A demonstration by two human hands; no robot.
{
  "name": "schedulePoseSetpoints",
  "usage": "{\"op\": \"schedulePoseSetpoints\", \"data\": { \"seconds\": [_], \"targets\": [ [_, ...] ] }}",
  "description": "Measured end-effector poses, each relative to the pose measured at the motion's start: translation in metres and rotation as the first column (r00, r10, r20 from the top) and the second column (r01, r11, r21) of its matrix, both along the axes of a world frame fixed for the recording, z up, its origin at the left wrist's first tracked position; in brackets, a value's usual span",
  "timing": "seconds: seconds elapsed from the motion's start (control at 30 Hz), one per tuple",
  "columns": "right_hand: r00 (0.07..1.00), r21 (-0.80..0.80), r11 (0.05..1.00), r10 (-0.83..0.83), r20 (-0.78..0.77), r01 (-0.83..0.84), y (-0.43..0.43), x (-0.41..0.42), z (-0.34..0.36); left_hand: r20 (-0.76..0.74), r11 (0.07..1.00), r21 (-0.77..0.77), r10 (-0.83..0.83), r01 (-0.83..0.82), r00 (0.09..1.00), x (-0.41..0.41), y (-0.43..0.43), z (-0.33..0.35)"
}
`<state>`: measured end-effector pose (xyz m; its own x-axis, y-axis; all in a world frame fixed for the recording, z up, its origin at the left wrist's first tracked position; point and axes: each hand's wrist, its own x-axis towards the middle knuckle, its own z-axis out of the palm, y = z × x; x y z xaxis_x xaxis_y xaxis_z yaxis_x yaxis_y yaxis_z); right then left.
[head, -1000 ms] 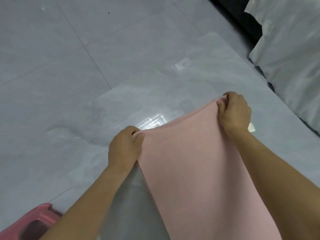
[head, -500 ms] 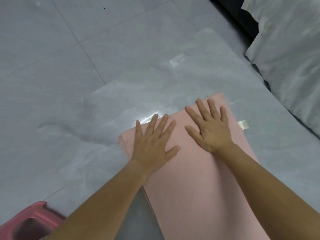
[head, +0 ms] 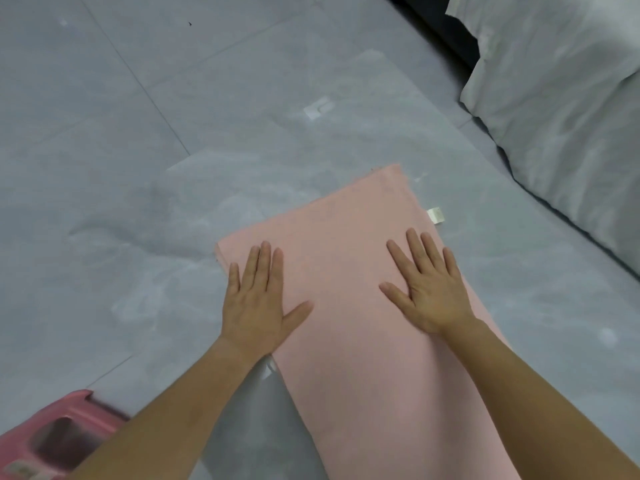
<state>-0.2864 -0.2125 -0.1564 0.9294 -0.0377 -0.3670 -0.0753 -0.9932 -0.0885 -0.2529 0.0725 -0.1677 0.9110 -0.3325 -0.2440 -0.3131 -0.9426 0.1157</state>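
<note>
Two hands (head: 254,299) (head: 429,292) flat on towel (head: 346,230); bin (head: 69,414) contents unclear.

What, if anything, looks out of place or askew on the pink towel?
Little stands out. A small white label pokes out past the right edge of the pink towel, which lies flat under the left hand and right hand.

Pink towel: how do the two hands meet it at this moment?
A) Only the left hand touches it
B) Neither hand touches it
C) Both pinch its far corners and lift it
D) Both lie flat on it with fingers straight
D: the left hand and the right hand both lie palm down, fingers straight, on the pink towel, which lies flat.
</note>
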Motion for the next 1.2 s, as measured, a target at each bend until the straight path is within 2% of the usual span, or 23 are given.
{"op": "schedulePoseSetpoints", "data": {
  "seconds": [0.07,0.23,0.37,0.47,0.6,0.8,0.97,1.07,1.2],
  "targets": [
    [0.999,0.020,1.000,0.023,-0.042,-0.022,-0.015,-0.036,0.006,-0.029,0.999,-0.009,-0.042,0.041,0.999,-0.040,-0.008,0.006],
    [0.976,-0.019,0.983,0.180,-0.119,-0.183,-0.058,-0.148,0.016,-0.146,0.958,-0.118,-0.277,0.261,0.950,-0.172,-0.040,0.016],
    [0.959,0.011,0.972,0.232,-0.164,-0.233,-0.089,-0.221,0.025,-0.190,0.869,-0.262,-0.473,0.420,0.860,-0.264,-0.064,0.018],
    [0.934,0.029,0.951,0.307,-0.184,-0.307,-0.112,-0.258,0.026,-0.195,0.796,-0.269,-0.597,0.542,0.779,-0.316,-0.077,0.014],
    [0.910,-0.005,0.925,0.372,-0.182,-0.380,-0.138,-0.281,0.020,-0.226,0.855,-0.182,-0.517,0.485,0.826,-0.336,-0.088,0.011],
    [0.937,0.007,0.937,0.348,0.008,-0.349,-0.145,-0.278,0.015,-0.096,0.879,-0.197,-0.457,0.433,0.884,-0.342,-0.088,0.008],
    [0.922,-0.025,0.925,0.380,0.077,-0.379,-0.150,-0.274,0.013,0.052,0.871,-0.179,-0.457,0.458,0.888,-0.348,-0.093,0.002],
    [0.928,-0.024,0.934,0.358,0.101,-0.357,-0.146,-0.272,0.015,0.122,0.851,-0.218,-0.463,0.479,0.878,-0.348,-0.088,0.001],
    [0.919,-0.046,0.926,0.377,0.116,-0.374,-0.147,-0.283,0.027,0.062,0.830,-0.284,-0.483,0.480,0.873,-0.356,-0.083,0.013]
  ]
}}
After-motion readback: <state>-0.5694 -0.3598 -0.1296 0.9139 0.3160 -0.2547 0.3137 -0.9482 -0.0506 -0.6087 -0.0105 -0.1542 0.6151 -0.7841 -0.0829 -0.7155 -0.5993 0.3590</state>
